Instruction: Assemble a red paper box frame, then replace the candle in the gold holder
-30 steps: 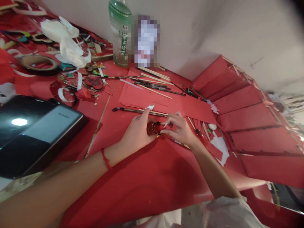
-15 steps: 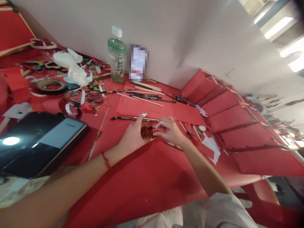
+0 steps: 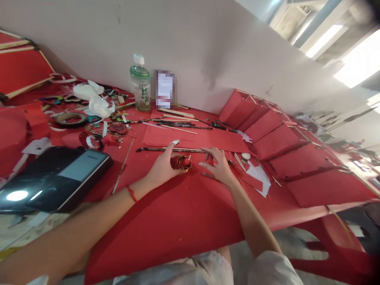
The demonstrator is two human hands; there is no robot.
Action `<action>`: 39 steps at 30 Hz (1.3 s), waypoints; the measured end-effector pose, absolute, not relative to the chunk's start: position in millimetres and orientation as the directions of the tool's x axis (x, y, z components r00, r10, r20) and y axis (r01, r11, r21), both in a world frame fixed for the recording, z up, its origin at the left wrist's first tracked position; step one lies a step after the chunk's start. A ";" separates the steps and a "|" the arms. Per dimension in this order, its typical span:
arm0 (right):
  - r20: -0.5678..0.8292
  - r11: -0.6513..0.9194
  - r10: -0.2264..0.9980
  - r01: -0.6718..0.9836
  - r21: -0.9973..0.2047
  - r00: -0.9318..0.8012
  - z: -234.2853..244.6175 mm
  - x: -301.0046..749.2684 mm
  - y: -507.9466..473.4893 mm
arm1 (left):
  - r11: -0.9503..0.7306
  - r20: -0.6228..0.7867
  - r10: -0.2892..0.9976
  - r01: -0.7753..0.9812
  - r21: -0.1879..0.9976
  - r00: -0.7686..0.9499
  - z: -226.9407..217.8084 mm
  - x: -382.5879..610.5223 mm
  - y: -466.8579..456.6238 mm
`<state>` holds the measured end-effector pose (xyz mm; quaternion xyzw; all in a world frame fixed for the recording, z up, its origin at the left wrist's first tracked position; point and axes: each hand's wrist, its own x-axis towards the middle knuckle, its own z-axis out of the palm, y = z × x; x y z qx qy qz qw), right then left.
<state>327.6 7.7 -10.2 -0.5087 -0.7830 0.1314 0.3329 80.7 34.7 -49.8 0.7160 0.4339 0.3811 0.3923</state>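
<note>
My left hand rests on the red table with its fingers curled round a small red and gold ring-shaped piece; the taped forefinger sticks up. My right hand lies just right of the piece, apart from it, fingers spread low over small red scraps. A long dark stick lies just beyond both hands. A red cord circles my left wrist.
A black glossy device sits at the left. A green bottle stands by the wall. Tape roll, white crumpled paper and scraps crowd the far left. Sticks lie on red sheets. Red paper frames overlap on the right.
My right hand has let go of the ring piece and moved a little right with fingers spread. The left hand keeps hold. The camera has tilted up and back.
</note>
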 end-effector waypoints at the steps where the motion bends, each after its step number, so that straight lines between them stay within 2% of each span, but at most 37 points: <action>1: 0.406 0.441 0.884 0.697 -0.566 -0.229 -13.4 330.1 7.0 | -0.355 0.254 0.909 0.298 0.886 0.330 -50.6 80.2 34.3; 6: 0.429 0.405 0.896 0.617 -0.675 -0.118 -19.6 340.2 5.6 | -0.518 0.448 0.839 0.202 0.831 0.308 -51.1 77.9 31.0; 12: 0.432 0.420 0.893 0.581 -0.697 -0.127 -19.6 339.7 1.9 | -0.553 0.476 0.821 0.232 0.800 0.316 -44.6 77.7 26.0; 16: 0.467 0.500 0.855 0.601 -0.624 -0.226 -15.6 322.9 -6.9 | -0.562 0.469 0.816 0.272 0.782 0.339 -41.9 78.3 24.7; 22: 0.510 0.601 0.757 0.740 -0.302 -0.407 -9.8 288.8 -20.9 | -0.556 0.446 0.819 0.309 0.771 0.361 -42.0 78.9 24.0; 25: 0.532 0.599 0.733 0.773 -0.210 -0.423 -8.2 282.1 -23.9 | -0.562 0.452 0.814 0.299 0.771 0.366 -44.0 79.2 23.4; 35: 0.526 0.566 0.750 0.801 -0.195 -0.402 -7.5 285.3 -22.5 | -0.598 0.487 0.791 0.300 0.743 0.372 -46.7 80.7 23.2; 39: 0.543 0.564 0.756 0.785 -0.256 -0.366 -7.4 286.5 -21.1 | -0.579 0.469 0.802 0.284 0.764 0.371 -44.9 80.6 21.2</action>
